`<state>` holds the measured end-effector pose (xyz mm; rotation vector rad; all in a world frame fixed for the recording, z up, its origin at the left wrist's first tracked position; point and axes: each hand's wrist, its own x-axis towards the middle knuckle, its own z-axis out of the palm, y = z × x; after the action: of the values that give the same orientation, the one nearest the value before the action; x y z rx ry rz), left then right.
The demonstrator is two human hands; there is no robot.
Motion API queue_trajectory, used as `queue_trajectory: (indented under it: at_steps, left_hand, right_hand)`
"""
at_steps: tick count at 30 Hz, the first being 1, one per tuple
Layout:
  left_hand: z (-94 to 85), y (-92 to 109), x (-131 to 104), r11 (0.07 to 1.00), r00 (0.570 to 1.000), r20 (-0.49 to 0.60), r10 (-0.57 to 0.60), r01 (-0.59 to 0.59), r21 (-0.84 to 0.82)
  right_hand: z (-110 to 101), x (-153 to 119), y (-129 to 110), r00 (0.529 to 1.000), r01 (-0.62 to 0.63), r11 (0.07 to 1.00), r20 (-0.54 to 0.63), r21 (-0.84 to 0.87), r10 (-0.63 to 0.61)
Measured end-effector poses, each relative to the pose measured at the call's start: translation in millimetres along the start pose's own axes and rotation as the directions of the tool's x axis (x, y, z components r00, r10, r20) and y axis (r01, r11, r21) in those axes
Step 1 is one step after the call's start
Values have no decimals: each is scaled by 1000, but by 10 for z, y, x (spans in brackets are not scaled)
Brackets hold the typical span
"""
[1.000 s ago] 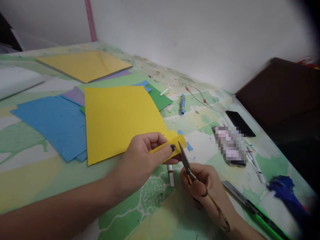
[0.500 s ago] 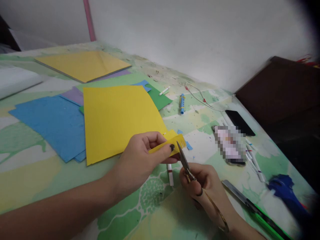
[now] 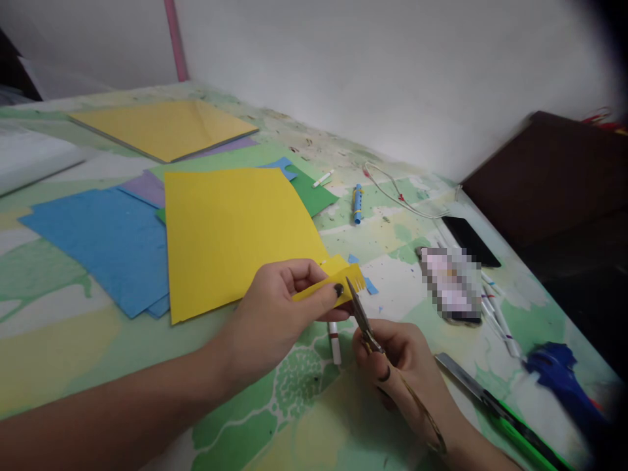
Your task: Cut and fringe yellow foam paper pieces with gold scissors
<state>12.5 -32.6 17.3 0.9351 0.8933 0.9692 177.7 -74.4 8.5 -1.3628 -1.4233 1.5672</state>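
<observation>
My left hand (image 3: 289,307) pinches a narrow strip of yellow paper (image 3: 351,277) between thumb and fingers. Several short slits fringe the strip's right end. Closed around the handles of a pair of scissors (image 3: 360,310) is my right hand (image 3: 407,373); the blades point up and left, their tips at the strip's lower edge beside the slits. Under and behind my left hand lies a large yellow sheet (image 3: 235,229). A marker (image 3: 334,343) with a white cap lies just below my left fingers, partly hidden by them.
Blue sheets (image 3: 103,242) lie at left, a yellow pad (image 3: 167,127) behind. To the right are a rolled blue paper tube (image 3: 358,204), a black phone (image 3: 471,241), a second phone (image 3: 454,284), markers (image 3: 500,320), a green utility knife (image 3: 505,412) and a blue tool (image 3: 559,373). A wall rises behind.
My right thumb has shifted slightly on the scissors, and the blades sit a touch further left along the strip's edge. My left hand holds nearly still.
</observation>
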Motion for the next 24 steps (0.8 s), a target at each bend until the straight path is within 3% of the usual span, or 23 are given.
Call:
queue_trajectory:
  at_steps: [11, 24]
  left_hand:
    - [-1, -9, 1, 1000, 1000, 3, -1, 1, -2]
    - [-6, -8, 8, 1000, 1000, -3, -10, 10, 14]
  right_hand:
    - [5, 23, -25, 997, -6, 992, -82, -127, -5]
    - [9, 40, -24, 993, -62, 988, -112, -140, 46]
